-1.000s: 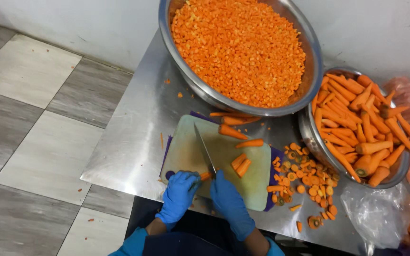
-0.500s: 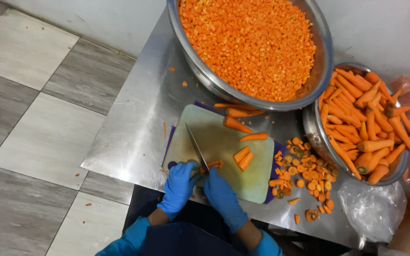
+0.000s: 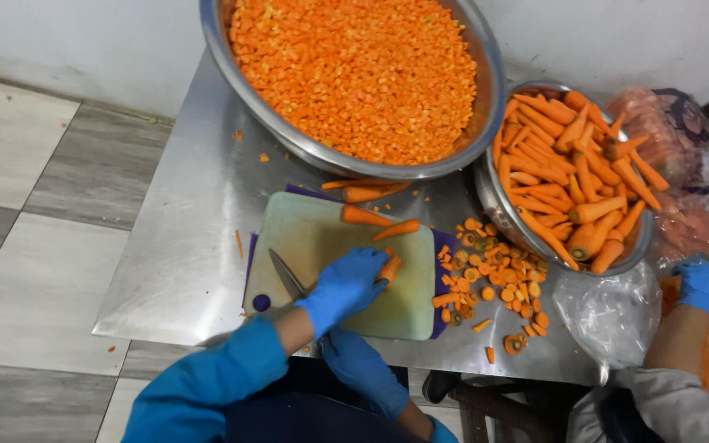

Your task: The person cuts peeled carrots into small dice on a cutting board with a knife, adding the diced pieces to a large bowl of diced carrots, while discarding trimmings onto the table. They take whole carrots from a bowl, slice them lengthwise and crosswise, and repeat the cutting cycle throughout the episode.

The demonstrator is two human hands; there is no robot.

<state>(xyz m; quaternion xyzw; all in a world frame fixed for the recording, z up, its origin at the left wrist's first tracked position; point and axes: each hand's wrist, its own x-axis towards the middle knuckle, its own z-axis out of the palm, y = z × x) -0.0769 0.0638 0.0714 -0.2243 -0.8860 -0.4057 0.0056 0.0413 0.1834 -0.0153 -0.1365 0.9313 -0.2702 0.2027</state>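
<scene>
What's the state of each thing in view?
Large bowl: full of diced carrot.
Small bowl: heaped with whole carrots.
Cutting board: lying flat, a few carrots on it.
Knife: blade on the board, handle hidden.
Left hand: gloved, gripping a carrot piece.
Right hand: gloved, under the left wrist, grip unclear.
Plastic bag: crumpled.

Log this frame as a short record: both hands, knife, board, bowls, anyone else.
left hand: blue glove, on a carrot piece over the cutting board; grip unclear
right hand: blue glove, low at the table edge; grip unclear
knife: blade on the board, handle hidden
large bowl: diced carrot
small bowl: whole carrots
co-worker's hand: blue glove, far right
</scene>
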